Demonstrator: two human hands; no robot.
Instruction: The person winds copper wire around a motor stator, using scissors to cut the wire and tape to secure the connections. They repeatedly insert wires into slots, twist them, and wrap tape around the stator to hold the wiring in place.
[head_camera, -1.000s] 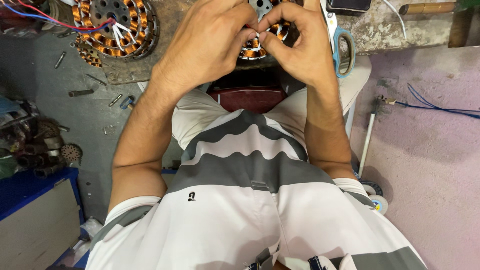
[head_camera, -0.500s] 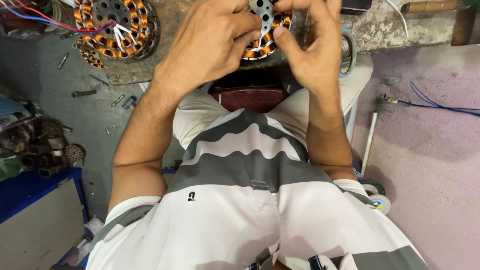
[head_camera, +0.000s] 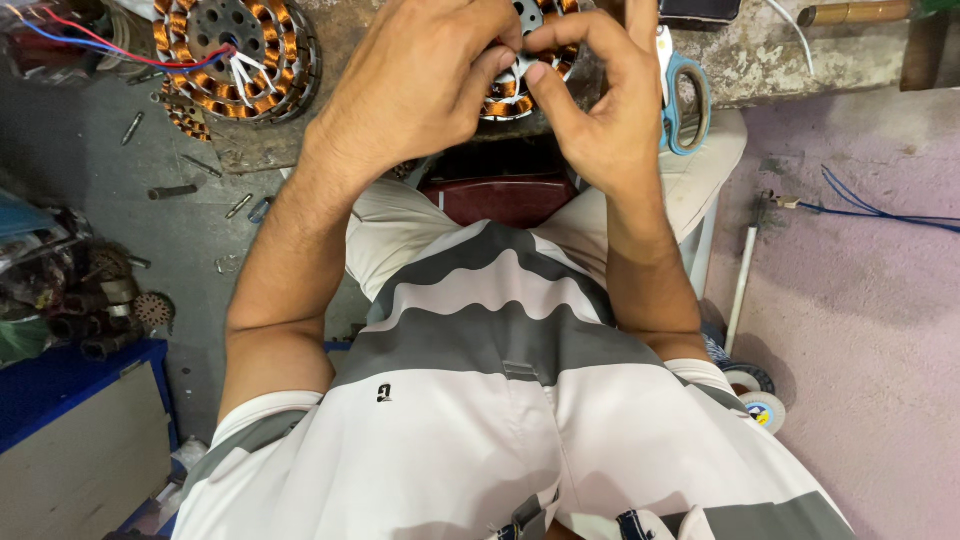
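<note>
Left hand: the left hand (head_camera: 420, 90) is curled, its thumb and fingertips pinched on the near rim of the stator (head_camera: 520, 70), knuckles facing the camera.
Right hand: the right hand (head_camera: 600, 110) is half closed, with thumb and forefinger pressed together on a small pale piece at the stator's rim; what that piece is, I cannot tell.
Stator: a round metal core wound with copper coils, mostly hidden behind both hands, lying at the near edge of the table (head_camera: 780, 60) right in front of the person.
Second stator: a second stator (head_camera: 235, 50) of the same kind lies on the table to the left, well apart from the hands, with white leads at its centre and red and blue wires (head_camera: 90, 45) running off to the left.
Scissors: blue-handled scissors (head_camera: 685, 95) lie on the table just beside the right hand.
Floor, left: loose bolts (head_camera: 172, 190) and dark metal parts (head_camera: 100, 300) lie scattered on the floor; a blue box (head_camera: 70, 420) stands below them.
Floor, right: a blue cable (head_camera: 880, 210), a white pipe (head_camera: 742, 290) and a roll of tape (head_camera: 762, 410).
</note>
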